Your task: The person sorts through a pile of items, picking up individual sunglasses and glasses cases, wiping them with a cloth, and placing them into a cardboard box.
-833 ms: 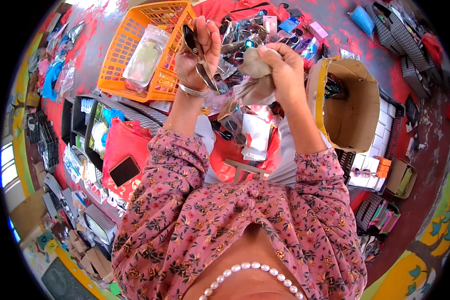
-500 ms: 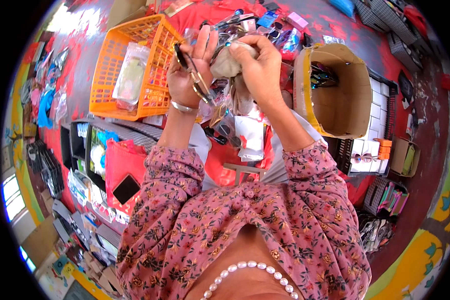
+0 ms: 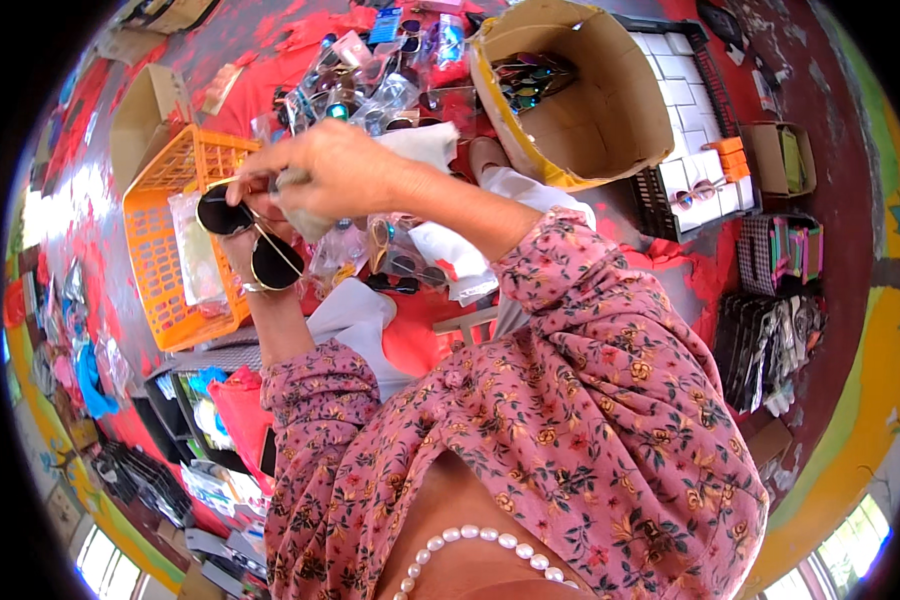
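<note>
Dark-lensed sunglasses (image 3: 276,263) with thin gold-coloured metal parts are tilted in front of my left hand (image 3: 238,255), which holds them; most of its fingers are hidden behind the lenses and my right hand. My right hand (image 3: 340,168) reaches across to the left, its fingers closed on a crumpled grey cloth (image 3: 305,208) beside the frame's upper end. Beyond and below the hands lies a pile of sunglasses in clear bags (image 3: 390,95), and a white packet (image 3: 460,262) rests nearer my lap.
An orange plastic basket (image 3: 155,262) with clear packets stands at the left. To the right are a cardboard box (image 3: 610,110) holding several glasses and a black crate (image 3: 660,205) of white boxes with sunglasses on top. A red bag (image 3: 238,400) lies at the lower left.
My view has turned, and both hands have moved left in it. The sunglasses now show their lenses, and my right hand has brought the cloth across to them.
</note>
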Tool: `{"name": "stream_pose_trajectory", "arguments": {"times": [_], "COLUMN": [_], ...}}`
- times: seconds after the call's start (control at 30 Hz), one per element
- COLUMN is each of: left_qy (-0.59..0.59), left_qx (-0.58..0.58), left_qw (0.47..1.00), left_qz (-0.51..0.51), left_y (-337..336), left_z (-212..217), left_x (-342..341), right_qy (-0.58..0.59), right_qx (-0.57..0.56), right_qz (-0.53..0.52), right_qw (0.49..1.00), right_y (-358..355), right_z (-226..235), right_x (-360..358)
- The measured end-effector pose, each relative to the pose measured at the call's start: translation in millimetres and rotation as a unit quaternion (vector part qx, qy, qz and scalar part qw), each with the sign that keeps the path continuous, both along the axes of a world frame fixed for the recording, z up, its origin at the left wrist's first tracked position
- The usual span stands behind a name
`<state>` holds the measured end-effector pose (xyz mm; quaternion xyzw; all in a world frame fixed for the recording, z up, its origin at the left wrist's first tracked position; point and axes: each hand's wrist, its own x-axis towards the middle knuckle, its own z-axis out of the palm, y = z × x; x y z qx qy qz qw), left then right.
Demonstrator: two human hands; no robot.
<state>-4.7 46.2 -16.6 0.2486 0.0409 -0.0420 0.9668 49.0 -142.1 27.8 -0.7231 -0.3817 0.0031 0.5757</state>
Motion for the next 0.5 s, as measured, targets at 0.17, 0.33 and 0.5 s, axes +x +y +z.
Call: {"name": "stream_pose_trajectory", "arguments": {"times": [0.17,0.33,0.5], "left_qy": [0.050,0.050,0.055], "left_qx": [0.045,-0.090,-0.128], "left_qw": [0.997,0.993,0.990], "left_qz": [0.035,-0.049,0.004], "left_y": [-13.5,-6.7,20.5], "left_z": [-4.1,-8.1,-28.3], "left_x": [14.0,16.8,15.6], "right_qy": [-0.062,-0.018,0.045], "right_qx": [-0.174,-0.152,-0.118], "right_qz": [0.030,0.053,0.096], "right_qw": [0.982,0.987,0.987], "right_y": [5.6,14.0,14.7], "right_z": [-3.5,-9.7,-6.8], "right_x": [-16.7,-24.1,-19.0]}}
